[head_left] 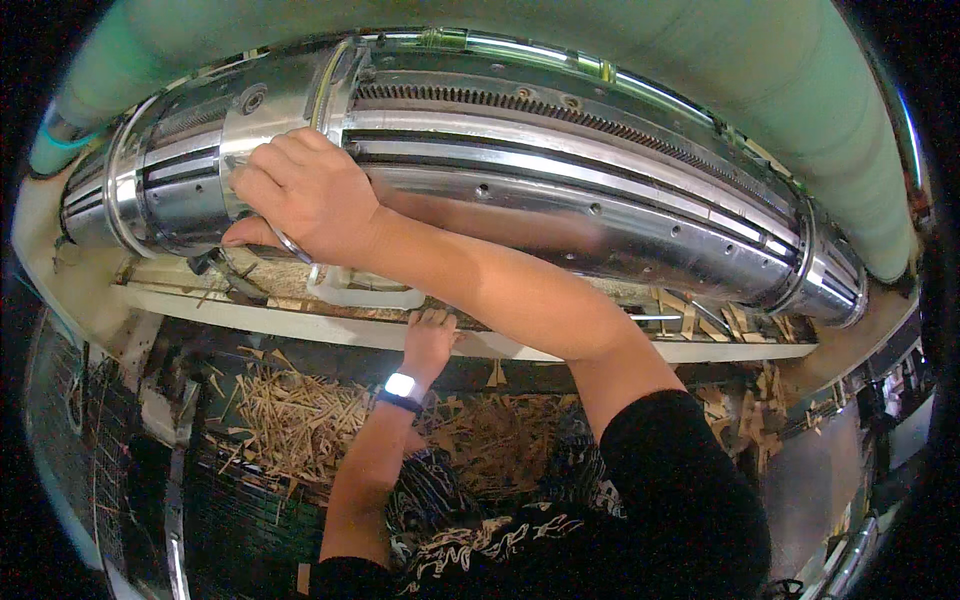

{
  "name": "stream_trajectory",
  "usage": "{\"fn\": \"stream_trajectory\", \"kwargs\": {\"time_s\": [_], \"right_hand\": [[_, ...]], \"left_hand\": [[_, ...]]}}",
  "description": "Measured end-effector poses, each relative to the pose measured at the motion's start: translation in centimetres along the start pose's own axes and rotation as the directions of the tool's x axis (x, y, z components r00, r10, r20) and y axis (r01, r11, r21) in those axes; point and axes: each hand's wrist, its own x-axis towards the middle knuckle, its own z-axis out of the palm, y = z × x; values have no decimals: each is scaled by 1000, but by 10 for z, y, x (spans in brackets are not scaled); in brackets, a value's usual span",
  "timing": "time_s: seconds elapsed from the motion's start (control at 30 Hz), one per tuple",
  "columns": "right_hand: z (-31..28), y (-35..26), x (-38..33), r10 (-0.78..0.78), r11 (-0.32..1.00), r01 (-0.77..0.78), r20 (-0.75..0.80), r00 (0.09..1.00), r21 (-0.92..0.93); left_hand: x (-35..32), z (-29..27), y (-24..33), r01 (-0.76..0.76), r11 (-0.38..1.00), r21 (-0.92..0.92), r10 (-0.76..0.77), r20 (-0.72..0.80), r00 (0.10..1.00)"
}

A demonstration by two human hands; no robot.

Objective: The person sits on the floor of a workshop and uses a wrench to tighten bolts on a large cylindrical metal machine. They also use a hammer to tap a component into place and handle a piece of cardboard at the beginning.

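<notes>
A large polished steel cylinder (pixel 560 170) with grooves, bolt holes and a toothed strip lies across the view. My right hand (pixel 305 195) reaches over to its left end and is closed around a thin curved metal tool (pixel 298 252), pressed against the shiny band there. What the tool's tip engages is hidden by my fingers. My left hand (pixel 430 335), with a dark wristband with a lit face (pixel 402 388) on its wrist, rests with its fingers spread on the edge of the white ledge (pixel 600 348) below the cylinder and holds nothing.
A pale green curved cover (pixel 700 60) arches above the cylinder. Wood splinters and sticks (pixel 290 410) lie piled below the ledge, with more (pixel 710 320) on the ledge at right. A white plastic piece (pixel 365 292) sits under my right wrist. Wire mesh (pixel 90 420) stands at left.
</notes>
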Motion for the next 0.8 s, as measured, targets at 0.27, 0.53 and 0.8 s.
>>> {"fn": "stream_trajectory", "kwargs": {"time_s": [0.27, 0.53, 0.8], "right_hand": [[1, 3, -1, 0, 994, 2, 20, 1000, -108], [3, 1, -5, 10, 994, -13, -22, 1000, -109], [1, 1, -4, 58, 998, -55, -97, 994, 28]], "left_hand": [[8, -8, 21, 214, 961, -174, -219, -12, 976], [9, -10, 22, 351, 839, -415, -291, 202, 935], [-1, -20, 37, 572, 574, -587, -478, 328, 815]]}}
